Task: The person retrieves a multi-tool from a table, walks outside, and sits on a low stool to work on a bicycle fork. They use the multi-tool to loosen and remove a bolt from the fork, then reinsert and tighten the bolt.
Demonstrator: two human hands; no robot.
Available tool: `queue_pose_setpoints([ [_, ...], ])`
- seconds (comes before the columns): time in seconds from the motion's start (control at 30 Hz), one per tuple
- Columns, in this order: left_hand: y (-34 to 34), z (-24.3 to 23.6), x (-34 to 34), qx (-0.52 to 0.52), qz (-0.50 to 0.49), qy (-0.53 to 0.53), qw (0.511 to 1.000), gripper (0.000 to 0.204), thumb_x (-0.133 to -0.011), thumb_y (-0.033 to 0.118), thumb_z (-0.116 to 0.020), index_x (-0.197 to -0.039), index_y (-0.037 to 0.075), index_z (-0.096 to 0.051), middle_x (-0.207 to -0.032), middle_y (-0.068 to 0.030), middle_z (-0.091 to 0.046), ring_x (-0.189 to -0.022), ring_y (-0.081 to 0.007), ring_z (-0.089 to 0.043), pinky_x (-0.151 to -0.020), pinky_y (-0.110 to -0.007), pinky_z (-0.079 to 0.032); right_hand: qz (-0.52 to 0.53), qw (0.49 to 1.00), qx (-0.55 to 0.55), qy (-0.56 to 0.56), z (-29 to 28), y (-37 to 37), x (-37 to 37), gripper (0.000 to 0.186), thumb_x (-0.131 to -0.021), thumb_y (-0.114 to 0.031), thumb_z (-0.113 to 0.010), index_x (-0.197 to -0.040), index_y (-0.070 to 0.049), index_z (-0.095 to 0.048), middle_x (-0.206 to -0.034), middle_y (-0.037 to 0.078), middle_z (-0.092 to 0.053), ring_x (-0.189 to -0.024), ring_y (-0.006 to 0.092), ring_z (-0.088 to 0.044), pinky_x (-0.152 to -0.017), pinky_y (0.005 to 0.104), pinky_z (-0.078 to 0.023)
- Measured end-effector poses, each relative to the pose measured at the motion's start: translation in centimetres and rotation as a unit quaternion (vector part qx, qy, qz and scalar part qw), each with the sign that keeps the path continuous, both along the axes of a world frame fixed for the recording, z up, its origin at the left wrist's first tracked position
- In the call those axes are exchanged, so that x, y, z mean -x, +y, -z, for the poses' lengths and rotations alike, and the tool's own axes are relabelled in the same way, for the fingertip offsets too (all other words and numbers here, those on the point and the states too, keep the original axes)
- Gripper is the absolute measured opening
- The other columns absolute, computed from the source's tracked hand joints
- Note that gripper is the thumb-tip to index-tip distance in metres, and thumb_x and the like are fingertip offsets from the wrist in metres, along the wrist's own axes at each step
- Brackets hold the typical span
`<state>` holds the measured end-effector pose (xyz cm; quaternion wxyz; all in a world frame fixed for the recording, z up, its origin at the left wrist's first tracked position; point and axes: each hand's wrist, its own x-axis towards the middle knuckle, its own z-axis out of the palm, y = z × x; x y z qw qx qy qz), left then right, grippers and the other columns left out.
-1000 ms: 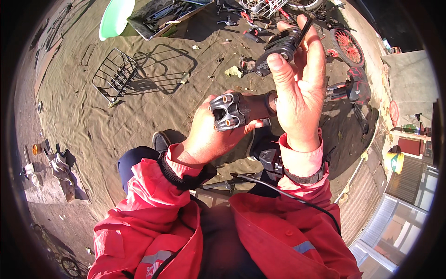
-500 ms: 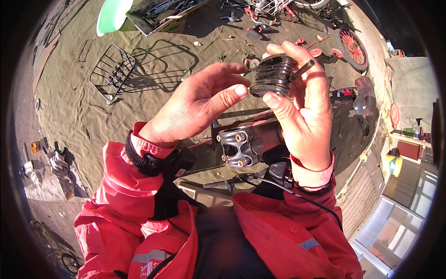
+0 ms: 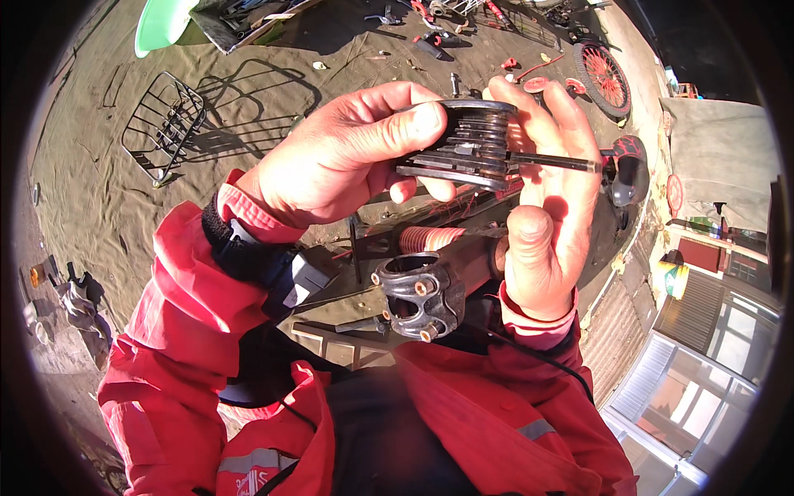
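Showing both hands raised over the lap around a folding multi-tool (image 3: 471,149) of dark metal, its stacked blades fanned like a small pack. The left hand (image 3: 339,161) grips the tool from the left side: the thumb lies flat along the upper face, its tip near the tool's middle, while the curled fingers close underneath, so the tool is pinched between thumb and fingers. The right hand (image 3: 546,207) cradles the tool's right end; its fingers are held close together and curl up behind the stack, and the thumb points upward below it, not touching the blades. One thin key (image 3: 554,163) is swung out of the pack and lies across the right palm, pointing to the right.

Just below the hands, a black bicycle stem (image 3: 418,298) with an open round clamp and copper-coloured bolt ends sits in front of the red jacket (image 3: 207,331). A reddish ribbed grip (image 3: 430,238) lies just behind the stem.

On the sandy ground (image 3: 107,207) beyond, a wire basket (image 3: 161,124) casts a long shadow at upper left, a pale green bowl (image 3: 161,21) lies at the top edge, and a red spoked wheel (image 3: 602,78) stands at upper right, well apart from the hands.
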<state>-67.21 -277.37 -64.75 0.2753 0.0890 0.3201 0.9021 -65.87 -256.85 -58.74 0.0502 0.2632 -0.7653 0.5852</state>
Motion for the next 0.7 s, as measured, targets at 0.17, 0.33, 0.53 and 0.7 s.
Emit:
queue_pose_setpoints([
  [0.17,-3.9,0.5,1.0,0.205,-0.099,0.126,0.966,0.049,-0.094,0.037,-0.078,-0.127,0.004,-0.062,-0.107,-0.0024,-0.07,-0.088,-0.0084,-0.066,-0.063,-0.02,-0.049,0.116,0.99,-0.055,0.055,0.2,0.6,-1.1,0.1,-0.098,-0.077,-0.035,-0.161,-0.001,-0.018,-0.144,0.029,-0.054,-0.128,0.0407,-0.059,-0.111,0.05,-0.042],
  [0.33,-5.1,1.0,0.3,0.259,-0.045,0.112,0.958,0.038,-0.091,0.024,-0.082,-0.123,0.008,-0.068,-0.097,0.0046,-0.068,-0.076,-0.0022,-0.057,-0.061,-0.02,-0.047,0.115,0.991,-0.008,0.065,1.0,1.6,-2.3,0.107,-0.095,-0.084,-0.025,-0.162,-0.001,-0.014,-0.141,0.032,-0.054,-0.122,0.0473,-0.062,-0.106,0.0533,-0.048],
  [0.53,-3.8,0.9,-0.4,0.232,0.032,0.134,0.963,0.033,-0.09,0.016,-0.082,-0.117,0.004,-0.067,-0.105,0.0022,-0.066,-0.098,-0.0092,-0.062,-0.091,-0.027,-0.052,0.135,0.99,0.014,0.031,1.2,2.0,-4.3,0.109,-0.092,-0.088,-0.02,-0.162,-0.004,-0.015,-0.137,0.032,-0.057,-0.117,0.0489,-0.064,-0.106,0.0559,-0.048],
  [0.7,-2.7,0.3,-0.2,0.271,0.041,0.147,0.95,0.046,-0.087,0.028,-0.086,-0.119,0.004,-0.064,-0.106,0.0002,-0.065,-0.098,-0.0097,-0.06,-0.089,-0.027,-0.049,0.124,0.991,-0.015,0.046,1.4,2.2,-4.8,0.111,-0.09,-0.089,-0.014,-0.162,-0.006,-0.015,-0.134,0.03,-0.059,-0.115,0.0458,-0.066,-0.105,0.0552,-0.049],
])
